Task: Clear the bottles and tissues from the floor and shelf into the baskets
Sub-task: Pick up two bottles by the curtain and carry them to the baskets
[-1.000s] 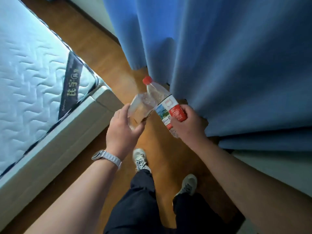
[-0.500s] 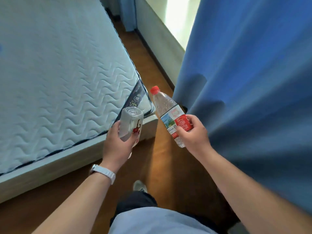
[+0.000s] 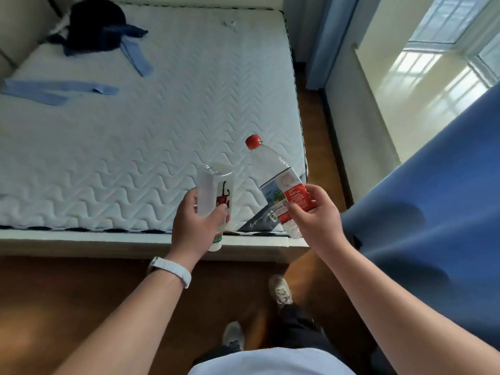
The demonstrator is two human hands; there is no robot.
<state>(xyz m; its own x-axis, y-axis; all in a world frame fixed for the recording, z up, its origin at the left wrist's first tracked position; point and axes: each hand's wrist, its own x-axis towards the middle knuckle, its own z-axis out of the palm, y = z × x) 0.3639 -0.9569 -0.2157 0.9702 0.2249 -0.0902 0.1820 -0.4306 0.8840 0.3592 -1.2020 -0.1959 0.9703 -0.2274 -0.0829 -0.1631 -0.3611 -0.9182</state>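
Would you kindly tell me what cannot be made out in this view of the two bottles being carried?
- Baskets: none shows in the head view.
- Clear bottle: its middle is hidden by the left hand; blur hides which end is up.
- Red-capped bottle: label print too small; lower body partly behind the right hand.
- Dark bundle on the mattress: too blurred to identify.

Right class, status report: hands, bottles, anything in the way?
Left hand grips clear bottle. Right hand grips red-capped bottle. No basket in view. Bed directly ahead, curtain at right.
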